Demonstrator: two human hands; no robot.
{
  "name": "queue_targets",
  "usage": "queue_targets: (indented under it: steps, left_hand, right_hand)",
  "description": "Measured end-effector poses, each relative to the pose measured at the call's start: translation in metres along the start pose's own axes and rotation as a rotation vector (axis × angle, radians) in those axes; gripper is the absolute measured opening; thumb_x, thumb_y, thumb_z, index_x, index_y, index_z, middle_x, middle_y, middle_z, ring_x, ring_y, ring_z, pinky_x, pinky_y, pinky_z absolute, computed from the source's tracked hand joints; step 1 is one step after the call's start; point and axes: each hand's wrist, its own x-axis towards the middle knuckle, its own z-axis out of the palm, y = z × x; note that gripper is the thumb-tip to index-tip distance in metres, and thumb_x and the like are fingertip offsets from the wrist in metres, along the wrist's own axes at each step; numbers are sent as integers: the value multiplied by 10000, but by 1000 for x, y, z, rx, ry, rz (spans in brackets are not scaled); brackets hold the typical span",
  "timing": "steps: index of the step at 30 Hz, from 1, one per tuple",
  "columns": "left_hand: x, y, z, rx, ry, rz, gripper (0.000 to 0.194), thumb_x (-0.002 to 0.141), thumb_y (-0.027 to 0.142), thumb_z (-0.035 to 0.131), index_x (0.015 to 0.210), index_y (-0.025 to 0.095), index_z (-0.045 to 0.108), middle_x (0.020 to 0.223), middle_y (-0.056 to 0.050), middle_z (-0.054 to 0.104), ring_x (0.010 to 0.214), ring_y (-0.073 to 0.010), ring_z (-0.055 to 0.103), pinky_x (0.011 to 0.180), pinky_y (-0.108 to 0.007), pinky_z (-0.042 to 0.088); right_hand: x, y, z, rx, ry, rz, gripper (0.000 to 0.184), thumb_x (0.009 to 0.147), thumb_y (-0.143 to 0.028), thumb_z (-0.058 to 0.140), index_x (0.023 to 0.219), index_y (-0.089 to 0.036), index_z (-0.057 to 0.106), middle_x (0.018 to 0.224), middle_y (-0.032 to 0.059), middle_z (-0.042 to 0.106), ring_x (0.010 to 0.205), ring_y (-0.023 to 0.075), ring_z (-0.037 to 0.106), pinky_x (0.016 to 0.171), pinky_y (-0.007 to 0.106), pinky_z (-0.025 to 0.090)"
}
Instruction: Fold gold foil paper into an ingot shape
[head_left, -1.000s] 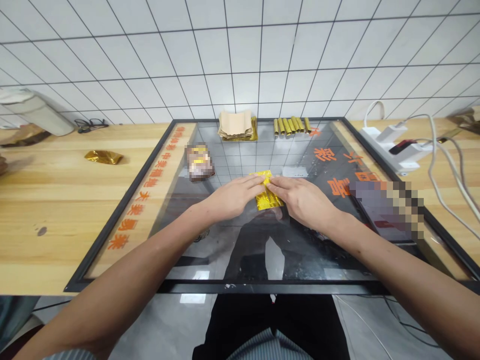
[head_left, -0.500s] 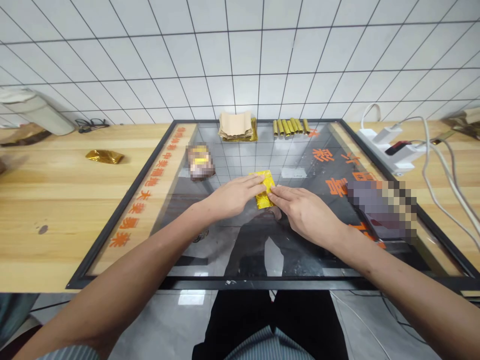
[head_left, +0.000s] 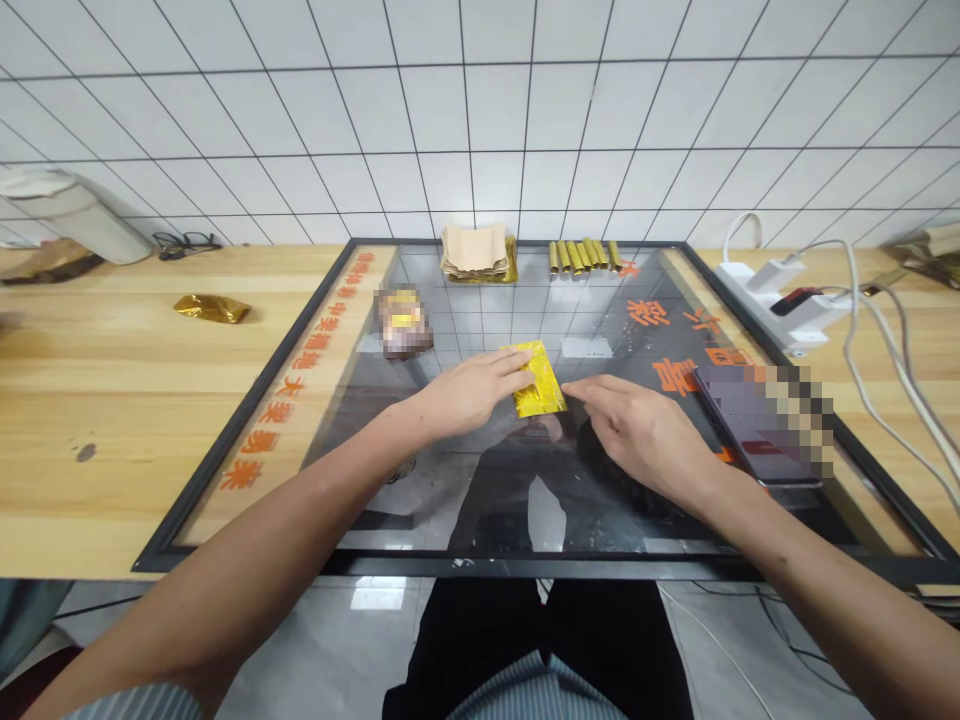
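A folded sheet of gold foil paper (head_left: 538, 380) lies on the black-framed glass panel (head_left: 480, 470) in the middle of the bench. My left hand (head_left: 465, 392) rests on the foil's left edge with its fingers stretched out flat, pinning it. My right hand (head_left: 637, 428) lies just right of the foil, fingers extended and slightly apart, touching nothing but the glass. At the panel's far edge sit a stack of tan and gold paper sheets (head_left: 475, 252) and a row of several rolled gold foil tubes (head_left: 583, 254).
A blurred small object (head_left: 403, 322) sits left of the foil and a blurred patch (head_left: 772, 415) covers the panel's right side. A crumpled gold piece (head_left: 211, 308), glasses (head_left: 184, 242) and a white container (head_left: 71, 215) lie on the wooden bench to the left. A power strip with cables (head_left: 787, 290) is at right.
My right hand has come off the foil and slid down to the right onto the glass. The left hand stays on the foil, which now lies flatter and more exposed.
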Motion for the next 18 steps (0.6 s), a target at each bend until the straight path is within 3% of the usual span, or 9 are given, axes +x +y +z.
queue_targets:
  steps: [9, 18]
  left_hand:
    - [-3, 1, -3, -47, 44, -34, 755, 849, -100, 422, 1524, 209, 565, 1759, -128, 399, 1643, -252, 375, 1318, -519, 406]
    - [-8, 6, -9, -136, 98, -18, 616, 952, -28, 416, 1507, 200, 558, 1726, -136, 454, 1605, -248, 445, 1304, -508, 437]
  right_hand:
    - [7, 4, 5, 16, 7, 83, 314, 1021, -199, 605, 1308, -243, 725, 1120, 68, 774, 977, 251, 742, 819, 374, 585]
    - [9, 4, 7, 125, -22, 136, 381, 992, -186, 630, 1358, -267, 702, 1100, 50, 766, 913, 225, 732, 803, 358, 586]
